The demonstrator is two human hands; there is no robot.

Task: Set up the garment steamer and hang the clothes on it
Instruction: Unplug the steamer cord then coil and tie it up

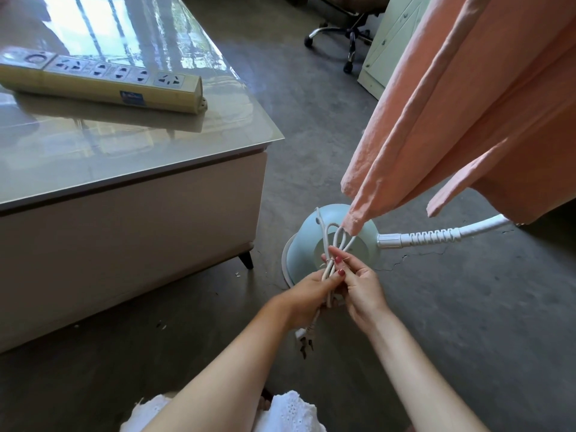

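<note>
A pale blue steamer base [307, 244] stands on the concrete floor. A white ribbed hose [436, 235] runs from it to the right. A peach garment [467, 120] hangs above it, its hem brushing the base. I hold the steamer's bundled white power cord [335, 241] over the base. My left hand [307, 294] grips the bundle from the left. My right hand [358, 285] pinches the thin wire tie around the bundle. The plug [304, 338] dangles below my left wrist.
A low table with a glossy top [156, 135] stands at left, with a yellowed power strip [103, 79] lying on it. An office chair [346, 35] and a pale cabinet [392, 42] are at the back. Bare floor lies at lower right.
</note>
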